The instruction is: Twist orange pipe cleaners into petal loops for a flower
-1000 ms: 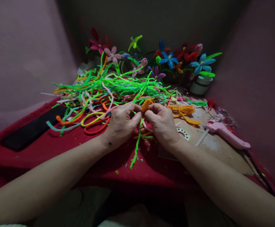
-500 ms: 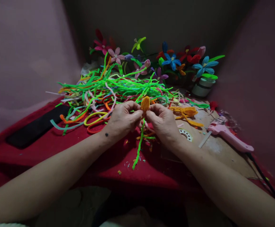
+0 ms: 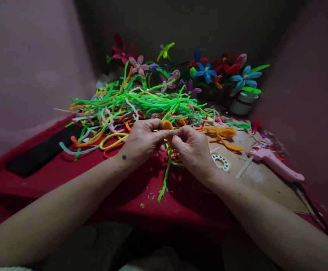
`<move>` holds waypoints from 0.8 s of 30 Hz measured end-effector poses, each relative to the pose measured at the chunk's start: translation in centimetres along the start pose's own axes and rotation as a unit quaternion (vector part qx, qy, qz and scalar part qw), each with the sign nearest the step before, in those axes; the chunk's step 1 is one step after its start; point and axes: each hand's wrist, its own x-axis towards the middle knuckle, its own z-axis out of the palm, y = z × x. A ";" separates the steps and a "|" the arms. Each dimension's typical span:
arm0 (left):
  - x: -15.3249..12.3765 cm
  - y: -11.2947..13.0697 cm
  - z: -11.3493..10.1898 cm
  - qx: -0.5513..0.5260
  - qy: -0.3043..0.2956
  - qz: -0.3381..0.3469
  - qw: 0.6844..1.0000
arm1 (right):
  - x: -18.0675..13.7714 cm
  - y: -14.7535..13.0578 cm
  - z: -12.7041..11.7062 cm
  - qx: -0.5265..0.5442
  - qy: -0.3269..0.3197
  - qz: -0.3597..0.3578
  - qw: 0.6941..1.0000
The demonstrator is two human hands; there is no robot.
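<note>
Over the front of the table, my left hand [image 3: 143,140] pinches an orange pipe-cleaner petal [image 3: 167,125] between thumb and fingers. Only its rounded top shows clearly above the thumb. My right hand [image 3: 193,152] is closed beside it, thumb and forefinger pressed together at the petal's lower part, which the fingers mostly hide. Below the hands a green pipe cleaner [image 3: 166,178] runs down over the red cloth; I cannot tell whether it touches the petal.
A pile of mixed pipe cleaners [image 3: 141,98] lies behind the hands, with pipe-cleaner flowers [image 3: 206,72] beyond it. To the right are an orange bundle [image 3: 221,133], a white spool [image 3: 220,162] and a pink glue gun [image 3: 276,163] on cardboard. A black case [image 3: 43,152] lies left.
The petal has tilted and dropped lower between my hands, so less of it shows. My left hand has shifted slightly left, its thumb now across the petal.
</note>
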 end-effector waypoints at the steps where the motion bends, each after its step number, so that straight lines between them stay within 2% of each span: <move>1: 0.0 0.0 0.1 0.000 -0.002 0.002 1.000 | 0.0 -0.1 0.0 -0.003 0.007 0.001 1.000; 5: 0.1 -0.4 0.0 -0.017 -0.062 0.007 0.998 | -0.1 -0.4 -0.1 0.004 -0.001 0.019 1.000; 8: 0.3 -0.6 -0.4 -0.031 -0.092 0.014 0.995 | 0.1 -0.5 0.0 0.061 -0.029 0.053 0.996; 12: 0.5 -0.5 -0.8 -0.020 -0.077 0.013 0.997 | 0.4 -0.6 0.0 0.193 -0.083 0.148 0.966; 15: 0.7 -0.5 -1.0 -0.019 -0.056 0.004 0.998 | 0.6 -0.7 -0.4 0.269 -0.127 0.177 0.938; 18: 0.9 -0.6 -1.3 -0.018 -0.049 -0.006 0.999 | 0.6 -0.7 -0.7 0.278 -0.168 0.180 0.929; 24: 1.1 -0.6 -1.6 -0.057 -0.066 -0.020 0.996 | 0.4 -0.3 -0.5 0.256 -0.155 0.184 0.936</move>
